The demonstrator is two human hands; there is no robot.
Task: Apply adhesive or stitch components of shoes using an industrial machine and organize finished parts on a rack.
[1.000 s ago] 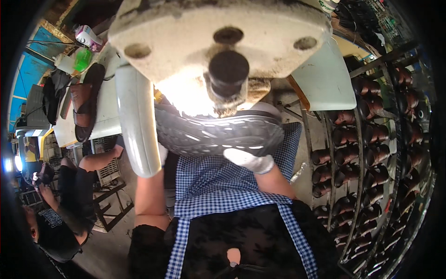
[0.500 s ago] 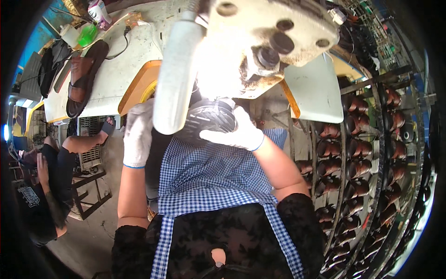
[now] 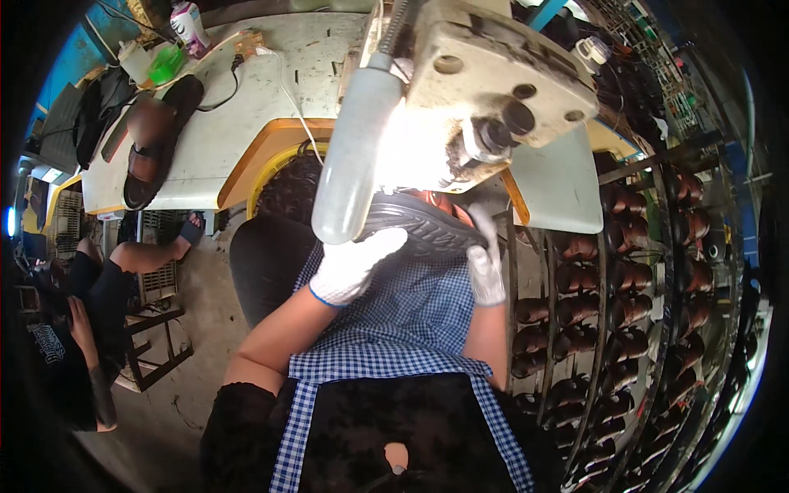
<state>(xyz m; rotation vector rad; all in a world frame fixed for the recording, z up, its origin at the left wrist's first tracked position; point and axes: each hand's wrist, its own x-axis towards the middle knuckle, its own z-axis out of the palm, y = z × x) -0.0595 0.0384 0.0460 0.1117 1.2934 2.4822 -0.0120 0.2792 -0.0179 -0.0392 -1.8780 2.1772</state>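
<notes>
Right under the head of a sewing machine (image 3: 477, 90) is a black-soled sandal (image 3: 419, 223), its ridged sole side turned toward me and a brown strap showing above. My left hand (image 3: 355, 264), in a white glove, is closed on the sandal's near left edge, thumb along the sole. At the sandal's right end my right hand (image 3: 485, 267), also gloved, grips the sole; its upper fingers are smeared by motion. A grey lamp-like cylinder (image 3: 353, 156) hangs close above my left hand. Bright glare hides where machine and sandal meet.
On the white worktable (image 3: 271, 82) lies another brown-and-black sandal (image 3: 152, 148). Beyond it stand a green container (image 3: 166, 64) and a bottle (image 3: 191, 29). Racks of brown sandals (image 3: 629, 267) line the right. At the left sits another person (image 3: 82, 329).
The sandal has turned and shifted right, now lying lengthwise with its strap showing. My left hand moved right onto it; my right hand moved to its right end. The whole view has shifted slightly.
</notes>
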